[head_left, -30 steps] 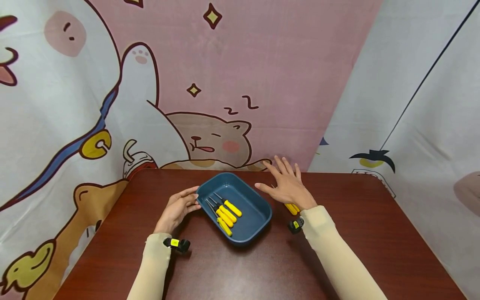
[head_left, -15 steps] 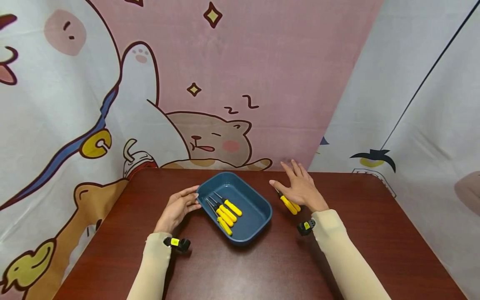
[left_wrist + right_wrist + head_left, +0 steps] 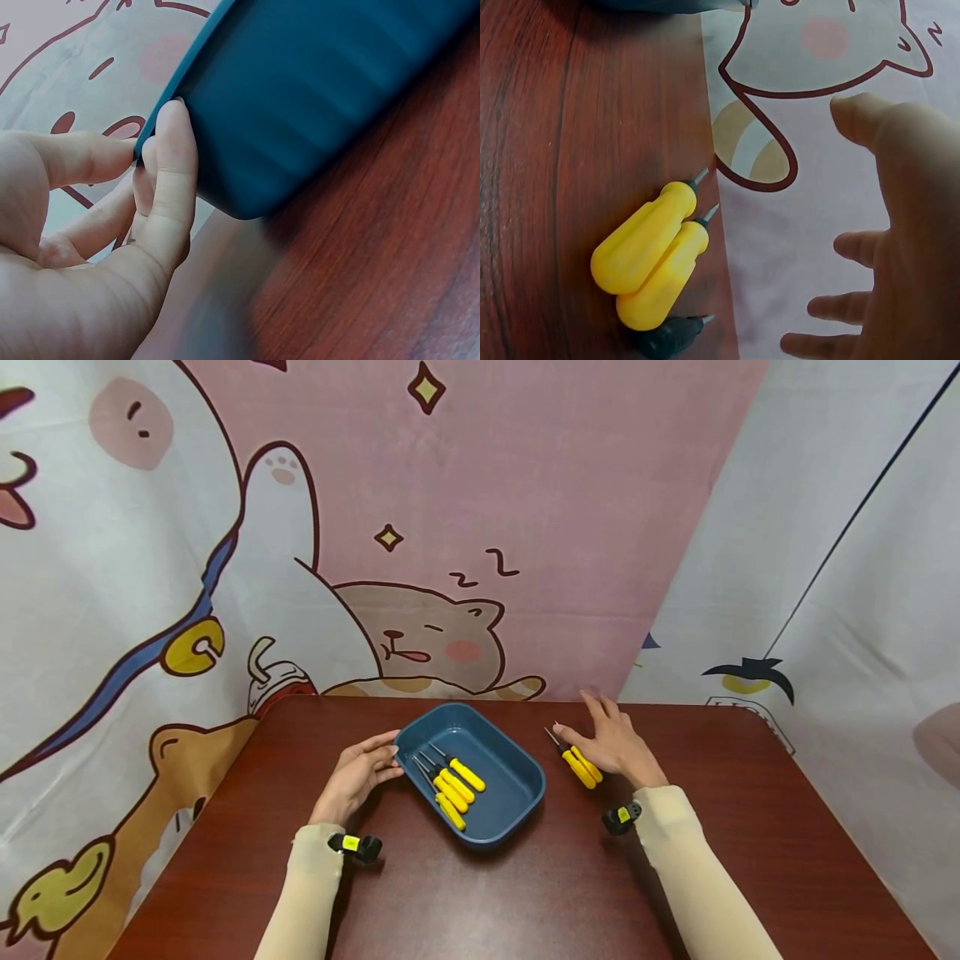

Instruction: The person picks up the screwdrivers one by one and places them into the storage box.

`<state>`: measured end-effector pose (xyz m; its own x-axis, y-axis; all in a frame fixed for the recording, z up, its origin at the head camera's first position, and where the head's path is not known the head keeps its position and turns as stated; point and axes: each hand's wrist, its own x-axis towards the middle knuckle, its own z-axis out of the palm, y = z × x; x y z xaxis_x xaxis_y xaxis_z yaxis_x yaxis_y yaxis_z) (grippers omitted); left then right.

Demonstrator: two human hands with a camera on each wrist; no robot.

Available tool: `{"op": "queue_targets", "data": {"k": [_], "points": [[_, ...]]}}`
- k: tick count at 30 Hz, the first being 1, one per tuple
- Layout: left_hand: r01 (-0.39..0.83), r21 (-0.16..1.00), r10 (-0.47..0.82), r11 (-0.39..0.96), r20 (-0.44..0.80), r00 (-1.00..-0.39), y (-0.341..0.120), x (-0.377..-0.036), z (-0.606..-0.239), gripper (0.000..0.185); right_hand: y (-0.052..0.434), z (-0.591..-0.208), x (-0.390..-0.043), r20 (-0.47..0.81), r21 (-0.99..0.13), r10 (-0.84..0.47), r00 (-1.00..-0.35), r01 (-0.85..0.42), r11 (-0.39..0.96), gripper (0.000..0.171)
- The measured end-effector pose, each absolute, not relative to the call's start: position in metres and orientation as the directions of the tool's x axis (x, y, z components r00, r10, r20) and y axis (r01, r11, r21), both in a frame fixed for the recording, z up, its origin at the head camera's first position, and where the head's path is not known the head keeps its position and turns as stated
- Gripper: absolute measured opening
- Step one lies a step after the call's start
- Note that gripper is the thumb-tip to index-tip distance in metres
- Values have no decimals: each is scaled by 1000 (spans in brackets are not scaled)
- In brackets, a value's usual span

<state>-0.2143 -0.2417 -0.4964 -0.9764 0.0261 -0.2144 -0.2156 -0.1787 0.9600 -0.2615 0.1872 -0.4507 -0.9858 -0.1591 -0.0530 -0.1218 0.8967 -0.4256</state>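
Observation:
My left hand (image 3: 358, 774) pinches the left corner of a blue plastic tray (image 3: 517, 752) on the table; in the left wrist view, the thumb and fingers of that hand (image 3: 97, 247) meet at the rim of the tray (image 3: 300, 90). Inside the tray lie several yellow-handled screwdrivers (image 3: 452, 789). To the right of it, two more yellow screwdrivers (image 3: 579, 770) rest side by side on the table. Over and just beside them hovers my right hand (image 3: 613, 745), fingers spread, holding nothing. A black-handled screwdriver (image 3: 671, 337) shows next to the yellow pair in the right wrist view; the head view hides it.
The dark red-brown wooden table (image 3: 480, 910) reaches back to a cloth backdrop (image 3: 585, 527) printed with cartoon animals. Each wrist wears a small black camera, one on the left (image 3: 360, 847) and one on the right (image 3: 621, 817).
My right hand has moved right and a little toward me, away from the tray, uncovering the two yellow screwdrivers on the table. The left hand and the tray stay in place.

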Motion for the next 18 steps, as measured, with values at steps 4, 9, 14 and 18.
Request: {"op": "queue_targets", "data": {"k": [4, 9, 14, 18], "points": [[-214, 959, 25, -184, -213, -977, -241, -214, -496, 47, 193, -453, -262, -51, -423, -136, -989, -102, 900, 104], [-220, 958, 22, -183, -219, -975, -241, -213, -496, 47, 201, -458, -263, -21, -429, -141, -990, -118, 896, 93], [-223, 959, 24, -177, -223, -975, -241, -213, -496, 47, 205, -462, -261, -33, -433, -124, -992, -97, 896, 86], [-221, 959, 25, -178, -220, -975, -241, -213, -496, 47, 208, -465, -260, -53, -423, -101, -993, -70, 903, 83]]}}
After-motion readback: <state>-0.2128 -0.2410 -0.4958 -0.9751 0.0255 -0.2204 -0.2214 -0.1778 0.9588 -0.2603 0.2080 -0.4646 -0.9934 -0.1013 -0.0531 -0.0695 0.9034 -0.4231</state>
